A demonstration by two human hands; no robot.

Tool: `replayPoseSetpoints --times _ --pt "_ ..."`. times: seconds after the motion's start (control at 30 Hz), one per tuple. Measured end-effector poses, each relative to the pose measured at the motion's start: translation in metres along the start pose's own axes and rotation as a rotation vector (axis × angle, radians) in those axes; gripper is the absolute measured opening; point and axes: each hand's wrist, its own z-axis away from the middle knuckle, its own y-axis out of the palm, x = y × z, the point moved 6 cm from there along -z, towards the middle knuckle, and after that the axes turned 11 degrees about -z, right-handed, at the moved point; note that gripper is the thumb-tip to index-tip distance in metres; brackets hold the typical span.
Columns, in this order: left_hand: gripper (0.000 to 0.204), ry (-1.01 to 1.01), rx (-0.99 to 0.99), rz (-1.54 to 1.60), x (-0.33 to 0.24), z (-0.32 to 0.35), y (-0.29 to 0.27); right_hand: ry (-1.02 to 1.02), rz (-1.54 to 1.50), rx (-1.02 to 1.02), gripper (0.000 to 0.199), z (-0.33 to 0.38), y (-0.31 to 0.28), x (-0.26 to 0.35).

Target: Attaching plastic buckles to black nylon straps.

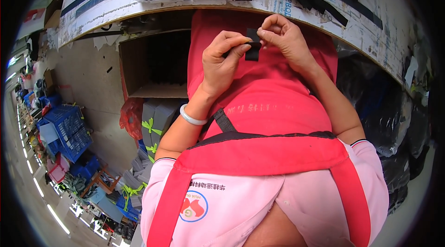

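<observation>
Black, flat, fabric-like strip (252, 55), in front of red cloth apron (273, 91): likely light, limp; best held by edge. Left hand (219, 62) pinches it, thumb against fingers; right hand (290, 44) just beside, whether gripping it, cannot tell.

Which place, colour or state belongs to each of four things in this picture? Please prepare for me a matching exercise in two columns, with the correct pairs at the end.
Column one
1. Black strip
2. Bangle
3. Cardboard box
4. Plastic crate

Column two
A. Open, beneath the worktable
B. Blue
C. Pinched by the left hand
D. Around the left forearm

Right pairs: 1-C, 2-D, 3-A, 4-B
</observation>
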Motion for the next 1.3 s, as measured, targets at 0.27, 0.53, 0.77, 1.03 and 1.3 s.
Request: replayPoseSetpoints --times 0.27,0.53,0.77,1.03,1.3 --pt "0.025 -0.617 -0.088 0.769 0.047 0.024 -0.001 -0.209 -0.088 -0.055 0.012 -0.028 0.023 0.015" --pt "0.048 -0.544 0.184 0.624 0.055 0.037 0.005 -0.15 0.308 0.313 0.029 -0.029 0.086 0.013" --pt "0.06 -0.433 0.338 0.452 0.036 0.03 0.019 0.025 0.486 0.29 0.015 -0.002 0.043 -0.009" --pt "0.041 -0.549 0.434 0.956 0.034 0.013 0.024 0.259 -0.086 0.271 0.013 0.0 0.019 -0.011" --pt "0.026 -0.632 0.275 0.684 0.049 0.008 0.033 -0.328 0.738 0.2 0.019 0.007 0.012 0.007"
